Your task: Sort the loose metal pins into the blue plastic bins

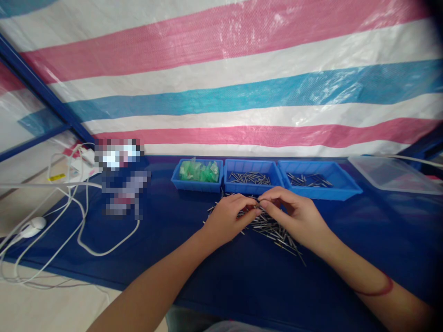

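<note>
Thumb and forefinger of my left hand (226,214) are pinched together above a loose pile of thin metal pins (277,233). Opposite it, my right hand (297,214) pinches too, its fingertips meeting those of the left. Whatever small piece sits between the fingertips is mostly hidden, and I cannot make out its kind. Pins spread out under and around both hands on the dark blue tabletop (214,281). Just behind the hands, a middle blue bin (251,188) and a right blue bin (325,192) both contain similar pins.
A left blue bin (197,186) contains green plastic packets (199,171). Far right lies a translucent plastic lid (391,175). White cables (83,230) and a power strip (81,168) occupy the left, near blurred-out items. Striped plastic sheeting (242,99) hangs behind the table.
</note>
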`<state>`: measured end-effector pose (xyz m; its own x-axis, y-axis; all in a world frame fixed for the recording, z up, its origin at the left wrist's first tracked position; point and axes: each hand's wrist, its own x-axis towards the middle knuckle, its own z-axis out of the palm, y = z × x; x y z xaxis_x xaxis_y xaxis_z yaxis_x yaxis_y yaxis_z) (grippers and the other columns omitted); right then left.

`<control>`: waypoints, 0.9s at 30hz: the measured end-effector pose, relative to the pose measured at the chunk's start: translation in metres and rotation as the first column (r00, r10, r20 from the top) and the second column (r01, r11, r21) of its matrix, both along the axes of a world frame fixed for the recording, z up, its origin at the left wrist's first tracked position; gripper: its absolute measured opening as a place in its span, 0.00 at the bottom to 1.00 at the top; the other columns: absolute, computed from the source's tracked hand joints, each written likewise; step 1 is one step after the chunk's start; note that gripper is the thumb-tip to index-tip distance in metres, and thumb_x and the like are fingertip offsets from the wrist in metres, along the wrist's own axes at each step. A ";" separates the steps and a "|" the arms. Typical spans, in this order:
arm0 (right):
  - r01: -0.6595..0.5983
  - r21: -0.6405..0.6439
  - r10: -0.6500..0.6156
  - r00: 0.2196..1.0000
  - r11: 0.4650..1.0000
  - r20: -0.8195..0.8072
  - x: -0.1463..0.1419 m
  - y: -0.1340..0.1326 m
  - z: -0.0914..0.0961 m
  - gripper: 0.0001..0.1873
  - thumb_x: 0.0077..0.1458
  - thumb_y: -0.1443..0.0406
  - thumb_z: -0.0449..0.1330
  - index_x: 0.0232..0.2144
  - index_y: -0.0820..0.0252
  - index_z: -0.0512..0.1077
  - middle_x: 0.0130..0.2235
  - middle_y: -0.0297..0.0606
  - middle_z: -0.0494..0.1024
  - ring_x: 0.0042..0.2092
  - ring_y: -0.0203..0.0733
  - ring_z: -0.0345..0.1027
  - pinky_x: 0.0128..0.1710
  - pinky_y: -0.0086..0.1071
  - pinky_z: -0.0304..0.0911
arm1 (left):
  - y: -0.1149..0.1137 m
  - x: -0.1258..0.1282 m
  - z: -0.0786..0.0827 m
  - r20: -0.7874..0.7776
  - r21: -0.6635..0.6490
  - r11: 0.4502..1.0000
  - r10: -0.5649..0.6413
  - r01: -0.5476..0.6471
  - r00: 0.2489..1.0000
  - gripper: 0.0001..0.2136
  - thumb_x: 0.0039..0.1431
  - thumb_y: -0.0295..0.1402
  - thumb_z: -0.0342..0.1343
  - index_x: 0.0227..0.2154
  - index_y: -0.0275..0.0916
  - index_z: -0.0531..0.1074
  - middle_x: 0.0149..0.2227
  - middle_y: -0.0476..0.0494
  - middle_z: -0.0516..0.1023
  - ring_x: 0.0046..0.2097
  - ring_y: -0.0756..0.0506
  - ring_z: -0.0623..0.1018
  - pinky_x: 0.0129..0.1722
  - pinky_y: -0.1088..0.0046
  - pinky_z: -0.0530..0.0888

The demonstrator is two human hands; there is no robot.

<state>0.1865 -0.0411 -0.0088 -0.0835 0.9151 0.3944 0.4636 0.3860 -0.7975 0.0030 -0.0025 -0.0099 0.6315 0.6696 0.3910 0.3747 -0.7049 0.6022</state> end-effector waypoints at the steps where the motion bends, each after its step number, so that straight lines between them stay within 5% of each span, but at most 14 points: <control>1: -0.013 0.005 0.013 1.000 1.000 -0.003 0.000 0.000 0.001 0.10 0.58 0.58 0.56 0.34 0.57 0.73 0.32 0.38 0.76 0.35 0.40 0.68 0.35 0.35 0.65 | 0.000 -0.001 0.001 0.010 0.002 1.000 -0.011 0.011 1.000 0.08 0.62 0.36 0.53 0.36 0.37 0.73 0.35 0.45 0.78 0.36 0.48 0.75 0.40 0.74 0.70; 12: -0.027 0.033 0.024 0.995 0.999 0.102 0.004 0.001 0.002 0.10 0.60 0.59 0.55 0.33 0.57 0.73 0.32 0.37 0.77 0.35 0.40 0.69 0.36 0.34 0.65 | 0.002 -0.003 0.007 0.106 0.028 0.995 0.091 -0.094 0.990 0.10 0.63 0.37 0.51 0.33 0.36 0.73 0.33 0.45 0.76 0.36 0.49 0.75 0.38 0.74 0.69; 16: 0.111 0.108 -0.126 0.980 0.988 0.152 0.015 0.006 0.003 0.12 0.60 0.58 0.54 0.31 0.56 0.73 0.32 0.37 0.77 0.34 0.40 0.69 0.35 0.34 0.64 | 0.006 -0.009 0.013 -0.019 0.080 0.990 0.121 -0.119 0.992 0.11 0.65 0.38 0.50 0.35 0.37 0.73 0.33 0.46 0.76 0.36 0.49 0.75 0.39 0.73 0.68; 22: 0.507 0.237 -0.558 0.774 0.829 0.299 0.056 0.021 0.004 0.15 0.59 0.56 0.53 0.30 0.58 0.73 0.32 0.39 0.78 0.33 0.43 0.70 0.36 0.36 0.62 | 0.014 -0.017 0.018 -0.117 0.142 0.987 0.097 -0.080 0.988 0.11 0.66 0.36 0.48 0.36 0.38 0.73 0.36 0.45 0.77 0.39 0.48 0.75 0.41 0.72 0.67; 27: 0.623 0.275 -0.675 0.610 0.732 0.415 0.074 0.028 0.001 0.17 0.58 0.57 0.53 0.29 0.62 0.76 0.30 0.45 0.77 0.33 0.46 0.69 0.34 0.38 0.57 | 0.012 -0.015 0.015 -0.185 0.195 0.980 0.076 -0.039 0.980 0.10 0.66 0.34 0.48 0.35 0.37 0.73 0.37 0.45 0.78 0.39 0.48 0.75 0.40 0.71 0.67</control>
